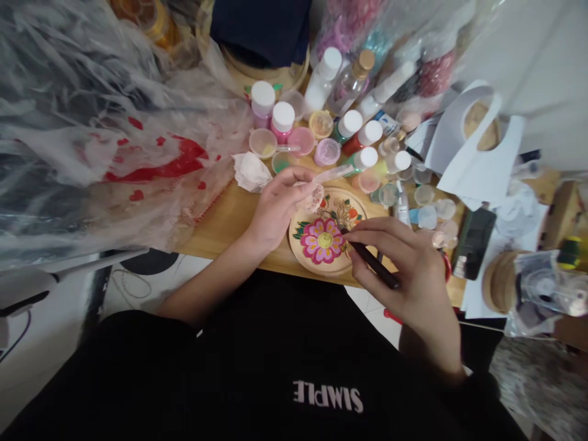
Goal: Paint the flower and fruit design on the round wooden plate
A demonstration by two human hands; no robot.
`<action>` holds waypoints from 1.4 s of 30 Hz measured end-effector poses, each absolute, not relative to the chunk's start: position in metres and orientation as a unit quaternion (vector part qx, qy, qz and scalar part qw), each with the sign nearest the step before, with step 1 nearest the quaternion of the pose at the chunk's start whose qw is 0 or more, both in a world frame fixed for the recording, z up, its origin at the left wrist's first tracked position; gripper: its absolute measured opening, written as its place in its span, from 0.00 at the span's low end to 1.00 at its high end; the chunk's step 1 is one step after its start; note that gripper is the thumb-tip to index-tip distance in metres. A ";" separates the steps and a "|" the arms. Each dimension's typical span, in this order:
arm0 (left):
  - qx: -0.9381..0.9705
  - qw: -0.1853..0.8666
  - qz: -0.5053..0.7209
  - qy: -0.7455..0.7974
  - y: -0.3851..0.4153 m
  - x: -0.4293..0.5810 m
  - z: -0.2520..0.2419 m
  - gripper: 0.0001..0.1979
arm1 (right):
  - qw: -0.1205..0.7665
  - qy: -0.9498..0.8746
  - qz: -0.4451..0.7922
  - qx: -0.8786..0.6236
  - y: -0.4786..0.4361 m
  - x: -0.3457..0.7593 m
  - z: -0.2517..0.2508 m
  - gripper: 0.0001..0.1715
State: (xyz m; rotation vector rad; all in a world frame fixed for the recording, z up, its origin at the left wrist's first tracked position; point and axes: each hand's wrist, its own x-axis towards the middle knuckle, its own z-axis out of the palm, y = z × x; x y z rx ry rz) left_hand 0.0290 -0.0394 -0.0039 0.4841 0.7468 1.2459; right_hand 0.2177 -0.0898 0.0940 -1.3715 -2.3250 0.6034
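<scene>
Plastic sheeting (82,122) — navy cloth (261,30)

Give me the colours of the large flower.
The large flower is pink and magenta with orange marks and a yellowish middle, seen in the head view.

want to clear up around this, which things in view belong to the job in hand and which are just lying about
In use, it seems:
painted disc
dark pen-like tool, in right hand
small cup, in left hand
probably white-capped bottles

Apparently lying about:
heart-printed plastic
white cut-out sheets
dark phone-like object
</scene>
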 end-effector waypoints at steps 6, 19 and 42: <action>0.227 0.721 0.558 0.343 -0.040 0.029 -0.004 0.13 | 0.194 -0.821 0.218 -0.490 -0.085 0.214 0.090 0.07; 0.203 0.731 0.558 0.336 -0.039 0.029 -0.004 0.10 | 0.201 -0.769 0.270 -0.544 -0.096 0.221 0.089 0.11; 0.203 0.732 0.553 0.342 -0.039 0.029 -0.003 0.10 | 0.224 -0.766 0.282 -0.532 -0.097 0.220 0.080 0.10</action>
